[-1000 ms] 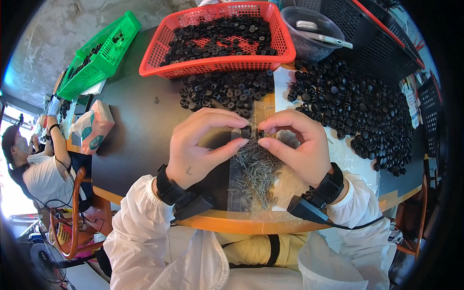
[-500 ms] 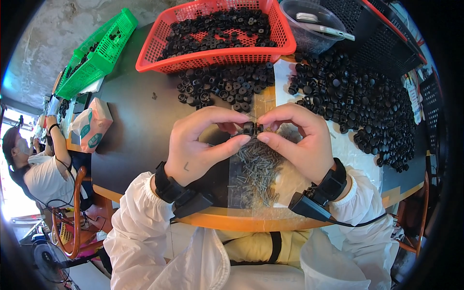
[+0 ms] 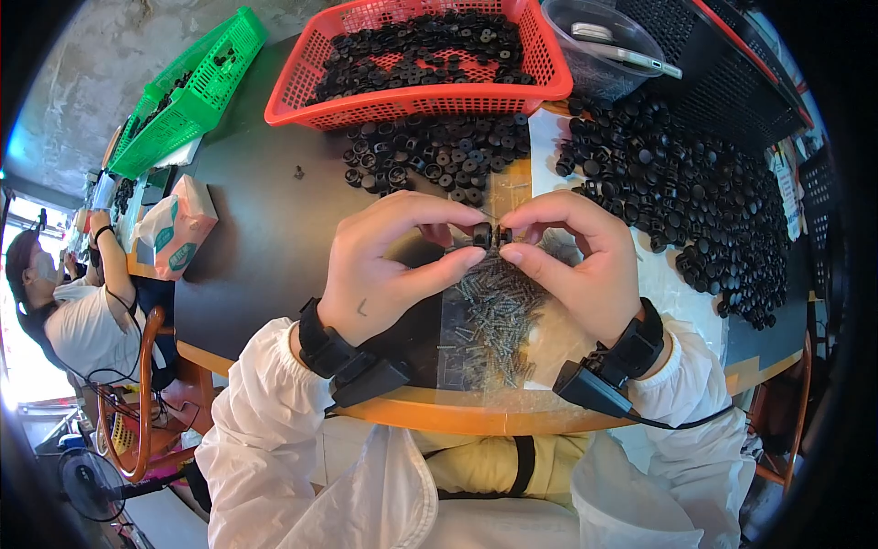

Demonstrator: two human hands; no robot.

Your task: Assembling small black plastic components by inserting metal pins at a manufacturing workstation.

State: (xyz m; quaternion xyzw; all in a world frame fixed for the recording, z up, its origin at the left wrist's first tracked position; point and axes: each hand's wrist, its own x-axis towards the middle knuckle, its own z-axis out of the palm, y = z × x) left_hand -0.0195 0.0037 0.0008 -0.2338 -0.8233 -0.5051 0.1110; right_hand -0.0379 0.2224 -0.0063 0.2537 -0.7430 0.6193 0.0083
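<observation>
Above the pile of screws, both hands meet at a small black round plastic part. My left hand (image 3: 380, 261) pinches its left piece, a dark cylinder (image 3: 481, 236), between thumb and forefinger. Against its right side is a smaller black piece (image 3: 503, 237), pinched by the thumb and forefinger of my right hand (image 3: 590, 256). Whether the two pieces are joined cannot be made out. Below the hands, many loose grey screws (image 3: 498, 320) lie on a clear plastic sheet near the table's front edge.
A red basket (image 3: 412, 108) of black parts stands at the back, with loose black rings and discs (image 3: 448, 156) before it. Assembled-looking black knobs (image 3: 677, 183) are heaped right. Left are a tissue pack (image 3: 183, 229), a green basket (image 3: 215, 87) and another person (image 3: 91, 329).
The whole view has shifted slightly, moving the table's things a little to the right. Both hands keep their pinch on the black pieces, with only slight movement.
</observation>
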